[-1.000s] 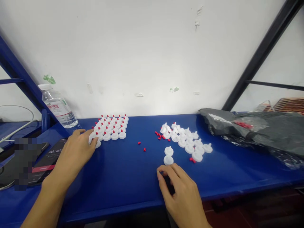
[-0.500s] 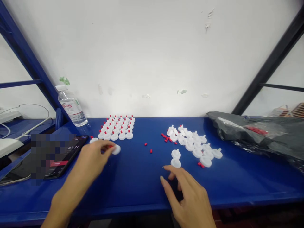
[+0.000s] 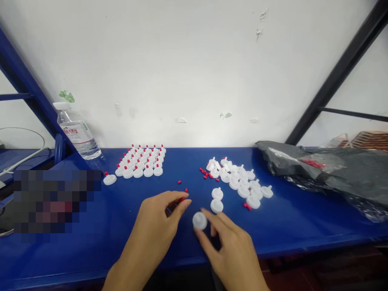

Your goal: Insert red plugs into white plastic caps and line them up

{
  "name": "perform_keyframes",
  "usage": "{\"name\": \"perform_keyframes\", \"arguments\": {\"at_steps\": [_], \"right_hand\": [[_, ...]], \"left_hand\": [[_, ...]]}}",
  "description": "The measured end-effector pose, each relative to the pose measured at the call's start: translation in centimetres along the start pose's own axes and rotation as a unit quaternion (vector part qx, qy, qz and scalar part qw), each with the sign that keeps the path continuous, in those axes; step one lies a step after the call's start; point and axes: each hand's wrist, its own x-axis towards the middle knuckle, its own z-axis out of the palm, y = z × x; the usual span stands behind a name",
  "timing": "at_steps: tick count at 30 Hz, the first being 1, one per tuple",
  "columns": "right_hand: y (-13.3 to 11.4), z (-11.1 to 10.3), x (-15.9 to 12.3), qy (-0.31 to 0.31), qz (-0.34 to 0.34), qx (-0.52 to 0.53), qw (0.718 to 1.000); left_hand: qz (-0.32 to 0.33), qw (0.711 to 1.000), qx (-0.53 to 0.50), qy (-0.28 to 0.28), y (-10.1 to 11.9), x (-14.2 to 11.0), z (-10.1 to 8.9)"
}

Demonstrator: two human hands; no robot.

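Note:
My left hand [image 3: 163, 214] is over the middle of the table, thumb and forefinger pinched on a small red cap [image 3: 182, 199]. Just to its right, my right hand [image 3: 226, 236] grips a round white plastic piece [image 3: 199, 220] by its edge; no red shows on that piece. Beyond my right fingers lie two white pieces, a nearer one [image 3: 216, 205] and a farther one [image 3: 217, 193]. Two loose red caps lie past my left fingertips, one of them close by [image 3: 186, 190]. At the back left, white pieces with red tips [image 3: 138, 171] stand in rows, with one single capped piece [image 3: 109, 179] beside them.
A heap of white pieces [image 3: 243, 190] with stubs lies right of centre, with red caps [image 3: 206, 174] scattered beside it. A grey plastic bag [image 3: 291, 161] fills the right side. At the left stand a water bottle [image 3: 79, 135] and a blurred-out dark object [image 3: 54, 202].
My left hand has moved right, from beside the rows to the middle. It held a white piece before and now pinches a red cap. My right hand, open before, now holds a white piece.

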Motion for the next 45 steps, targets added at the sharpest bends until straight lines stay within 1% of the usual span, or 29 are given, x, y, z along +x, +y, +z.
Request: {"name": "perform_keyframes", "arguments": {"at_steps": [2,4,6,7,9,11,12,14,15,16,18,21,23,24,26,28,30,31,32,34,35,36,37,39,40,42,45], "right_hand": [[0.1,0.2,0.1,0.036,0.045,0.010,0.998],[0.2,0.2,0.1,0.052,0.079,0.039,0.995],[0.2,0.2,0.0,0.048,0.094,0.074,0.992],[0.2,0.1,-0.1,0.045,0.092,0.087,0.991],[0.2,-0.2,-0.2,0.040,0.074,0.094,0.992],[0.1,-0.3,-0.2,0.031,0.039,0.074,0.996],[0.0,-0.4,-0.2,0.027,0.023,0.059,0.998],[-0.1,-0.4,-0.1,0.019,0.003,0.028,0.999],[-0.2,-0.3,0.0,0.018,0.003,0.016,1.000],[-0.2,-0.3,0.1,0.018,0.008,0.005,1.000],[-0.3,-0.2,0.2,0.019,0.023,-0.015,0.999],[-0.2,-0.2,0.3,0.022,0.032,-0.029,0.999],[-0.2,-0.2,0.2,0.027,0.030,-0.015,0.999],[-0.2,-0.3,0.2,0.027,0.030,-0.003,0.999],[-0.3,-0.3,0.2,0.027,0.028,0.017,0.999],[-0.4,-0.3,0.2,0.028,0.024,0.026,0.999],[-0.5,-0.4,0.2,0.027,0.019,0.034,0.999],[-0.5,-0.5,0.1,0.021,0.017,0.040,0.999],[-0.6,-0.7,0.1,0.010,0.015,0.047,0.999],[-0.6,-1.1,0.0,-0.021,0.012,0.059,0.998],[-0.6,-1.4,0.0,-0.035,0.011,0.064,0.997],[-0.6,-1.6,0.0,-0.046,0.009,0.068,0.997],[-0.6,-1.7,0.0,-0.055,0.006,0.071,0.996],[-0.6,-1.8,0.0,-0.064,0.001,0.077,0.995],[-0.6,-1.8,0.0,-0.067,0.002,0.079,0.995],[-0.6,-1.7,0.1,-0.065,0.011,0.082,0.994],[-0.6,-1.5,0.2,-0.058,0.032,0.084,0.994]], "left_hand": [[0.020,0.999,0.031,-0.015,-0.4,0.7,0.6],[0.024,0.998,0.064,-0.013,-0.9,1.0,1.0],[0.015,0.995,0.103,0.010,-1.5,1.2,0.7],[0.011,0.992,0.127,0.024,-1.9,1.3,0.1],[0.003,0.980,0.188,0.059,-2.9,1.6,-1.7],[-0.014,0.961,0.257,0.098,-4.0,2.2,-4.3],[-0.035,0.947,0.296,0.122,-4.6,2.6,-5.7],[-0.076,0.915,0.371,0.139,-5.7,3.3,-8.3],[-0.097,0.900,0.401,0.137,-6.3,3.7,-9.5],[-0.113,0.892,0.421,0.121,-6.8,4.0,-10.6],[-0.127,0.883,0.442,0.094,-8.1,4.8,-12.1],[-0.118,0.884,0.450,0.039,-10.0,5.9,-13.1],[-0.107,0.888,0.447,0.003,-11.2,6.3,-13.2],[-0.102,0.891,0.443,-0.005,-11.5,6.4,-13.2],[-0.090,0.893,0.441,0.009,-11.8,6.2,-13.1],[-0.084,0.894,0.438,0.043,-11.1,5.7,-12.8],[-0.085,0.903,0.415,0.068,-9.5,4.9,-12.1],[-0.084,0.917,0.383,0.080,-8.3,4.3,-11.5],[-0.077,0.937,0.333,0.075,-7.1,3.7,-10.7],[-0.055,0.976,0.206,0.037,-4.4,2.2,-8.5],[-0.040,0.989,0.143,-0.009,-3.0,1.5,-7.2],[-0.028,0.994,0.092,-0.060,-1.8,0.9,-5.8],[-0.015,0.992,0.057,-0.111,-0.8,0.3,-4.4],[0.015,0.984,0.025,-0.177,0.7,-0.5,-1.9],[0.030,0.981,0.019,-0.191,1.0,-0.7,-0.9],[0.052,0.981,0.023,-0.188,1.2,-0.7,0.6],[0.068,0.984,0.037,-0.161,0.9,-0.5,1.2]]}}
